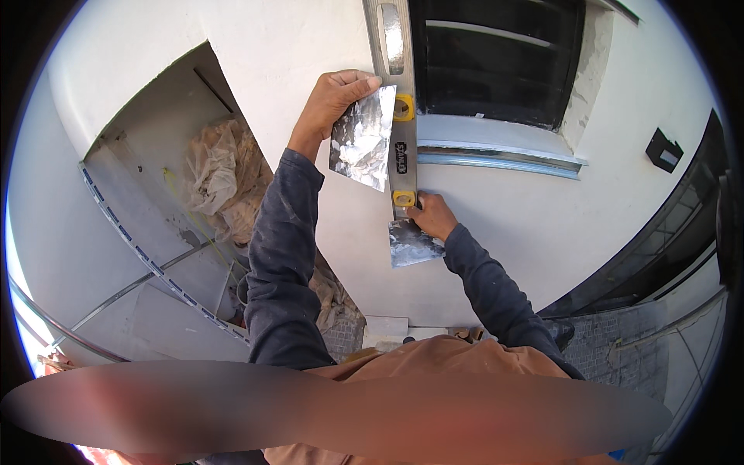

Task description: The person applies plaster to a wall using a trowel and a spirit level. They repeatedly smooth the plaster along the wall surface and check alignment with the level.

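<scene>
A long grey spirit level (402, 159) with yellow vial frames stands nearly upright against the white wall. Up at its left edge, my left hand (329, 108) is closed on a flat metal scraper (360, 143), its shiny blade smeared with pale filler. The thumb presses the scraper's top corner beside the level. Lower down, my right hand (436, 215) is closed around a second metal scraper (412, 246), with fingertips at the level's bottom end. Whether they also grip the level I cannot tell. Any handles of the scrapers are hidden.
Right of the level is a dark window (496, 62) above a projecting metal-edged sill (504, 155). A small black box (664, 150) sits on the wall farther right. At left, an opening holds crumpled plastic sheeting (213, 174). Grey paving (620, 356) lies below.
</scene>
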Demonstrator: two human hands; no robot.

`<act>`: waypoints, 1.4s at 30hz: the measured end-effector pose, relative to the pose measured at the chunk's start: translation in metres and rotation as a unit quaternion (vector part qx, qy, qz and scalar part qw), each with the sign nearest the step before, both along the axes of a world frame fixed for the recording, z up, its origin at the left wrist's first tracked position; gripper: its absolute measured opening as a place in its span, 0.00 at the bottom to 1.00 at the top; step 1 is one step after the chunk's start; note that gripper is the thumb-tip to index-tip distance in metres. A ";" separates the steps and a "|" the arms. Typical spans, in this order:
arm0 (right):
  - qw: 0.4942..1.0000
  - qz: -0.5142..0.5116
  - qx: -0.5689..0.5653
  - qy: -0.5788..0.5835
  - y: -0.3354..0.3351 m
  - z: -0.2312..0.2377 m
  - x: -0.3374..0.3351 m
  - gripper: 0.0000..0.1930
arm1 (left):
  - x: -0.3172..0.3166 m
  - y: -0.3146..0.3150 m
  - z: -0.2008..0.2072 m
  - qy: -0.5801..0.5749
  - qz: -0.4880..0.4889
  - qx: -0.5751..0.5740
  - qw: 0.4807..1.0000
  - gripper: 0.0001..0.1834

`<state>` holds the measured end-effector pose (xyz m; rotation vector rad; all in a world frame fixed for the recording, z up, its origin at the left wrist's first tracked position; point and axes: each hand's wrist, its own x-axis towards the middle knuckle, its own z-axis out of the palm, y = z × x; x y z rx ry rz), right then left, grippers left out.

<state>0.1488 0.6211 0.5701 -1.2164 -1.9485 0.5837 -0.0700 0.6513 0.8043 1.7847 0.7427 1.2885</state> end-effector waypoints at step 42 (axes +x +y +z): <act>0.999 -0.016 -0.027 -0.025 -0.003 0.007 0.003 0.17 | -0.001 0.008 -0.003 -0.037 0.000 -0.029 0.999 0.15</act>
